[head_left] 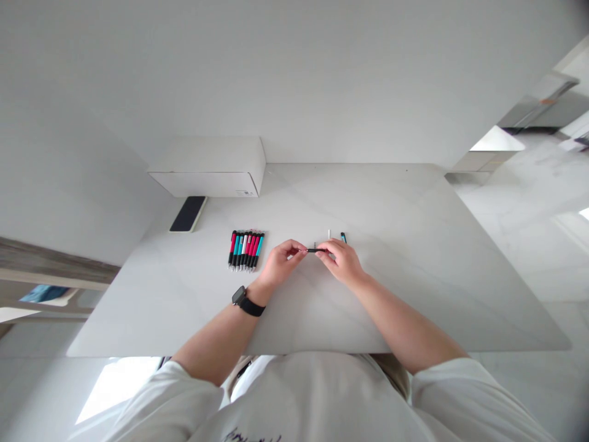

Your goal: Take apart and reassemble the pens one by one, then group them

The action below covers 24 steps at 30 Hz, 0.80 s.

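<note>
Between my two hands is a short black pen part [315, 250], held level just above the white table [414, 245]. My left hand [284, 261] pinches its left end, and my right hand [343, 261] has thumb and fingers closed on the right end. Just beyond the fingers lie a thin white stick [329, 234], possibly a refill, and a teal and black pen piece [343, 237], partly hidden by my right hand. A tiny dark piece shows behind the held part, too small to name. Left of my left hand, several red, teal and white pens [246, 250] lie side by side.
A white box [207, 183] stands against the wall at the back left. In front of it lies a phone [188, 213] with a dark screen. A black watch [247, 302] is on my left wrist. The table's front edge runs close to my body.
</note>
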Each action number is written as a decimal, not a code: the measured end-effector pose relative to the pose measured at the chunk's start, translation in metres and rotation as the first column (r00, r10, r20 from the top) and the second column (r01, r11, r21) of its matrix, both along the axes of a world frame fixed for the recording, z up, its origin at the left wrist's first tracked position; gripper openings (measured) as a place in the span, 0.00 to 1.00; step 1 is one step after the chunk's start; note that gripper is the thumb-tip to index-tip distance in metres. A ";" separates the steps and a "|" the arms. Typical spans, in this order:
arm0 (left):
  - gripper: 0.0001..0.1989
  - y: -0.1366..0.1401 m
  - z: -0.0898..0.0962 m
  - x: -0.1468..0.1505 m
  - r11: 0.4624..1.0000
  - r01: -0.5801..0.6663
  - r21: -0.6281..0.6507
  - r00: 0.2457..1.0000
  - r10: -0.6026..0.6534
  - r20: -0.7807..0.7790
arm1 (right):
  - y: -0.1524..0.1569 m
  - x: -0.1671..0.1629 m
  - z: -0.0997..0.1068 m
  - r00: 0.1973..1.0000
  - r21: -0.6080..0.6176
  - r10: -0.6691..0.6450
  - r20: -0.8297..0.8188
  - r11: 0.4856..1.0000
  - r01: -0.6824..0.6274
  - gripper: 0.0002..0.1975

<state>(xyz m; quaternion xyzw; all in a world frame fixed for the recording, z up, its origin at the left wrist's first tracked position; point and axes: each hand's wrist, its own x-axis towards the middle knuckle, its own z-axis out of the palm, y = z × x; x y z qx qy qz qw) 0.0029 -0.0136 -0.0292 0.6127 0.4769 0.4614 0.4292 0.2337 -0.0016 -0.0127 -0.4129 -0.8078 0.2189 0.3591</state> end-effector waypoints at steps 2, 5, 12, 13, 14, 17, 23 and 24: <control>0.13 0.000 0.000 -0.001 1.000 -0.013 0.005 1.000 0.013 0.001 | 0.000 0.000 -0.001 1.000 -0.011 0.003 -0.007 1.000 -0.003 0.13; 0.12 0.000 0.000 -0.001 1.000 -0.023 0.011 1.000 0.023 -0.015 | 0.000 0.000 -0.002 1.000 0.013 -0.004 -0.028 1.000 0.005 0.13; 0.12 -0.001 0.002 -0.003 1.000 -0.016 0.012 0.999 0.016 -0.042 | 0.002 0.001 -0.001 1.000 -0.022 0.005 -0.018 1.000 -0.006 0.09; 0.13 -0.001 0.003 -0.003 1.000 -0.014 0.012 0.999 0.014 -0.043 | 0.002 0.001 -0.001 1.000 -0.016 0.007 -0.021 1.000 -0.007 0.10; 0.13 -0.001 0.003 -0.003 1.000 -0.011 0.012 0.999 0.012 -0.045 | 0.002 0.002 -0.001 1.000 -0.006 0.007 -0.022 1.000 -0.007 0.10; 0.13 -0.001 0.003 -0.002 1.000 -0.007 0.012 0.998 0.007 -0.054 | 0.003 0.002 -0.001 1.000 0.013 0.011 -0.005 1.000 -0.011 0.05; 0.13 -0.001 0.003 -0.002 1.000 -0.015 0.004 0.999 0.015 -0.052 | 0.003 0.001 -0.002 1.000 0.011 0.011 -0.017 1.000 -0.011 0.09; 0.13 -0.001 0.003 -0.002 1.000 -0.016 0.003 0.999 0.016 -0.051 | 0.003 0.001 -0.002 1.000 0.020 0.010 -0.019 1.000 -0.010 0.08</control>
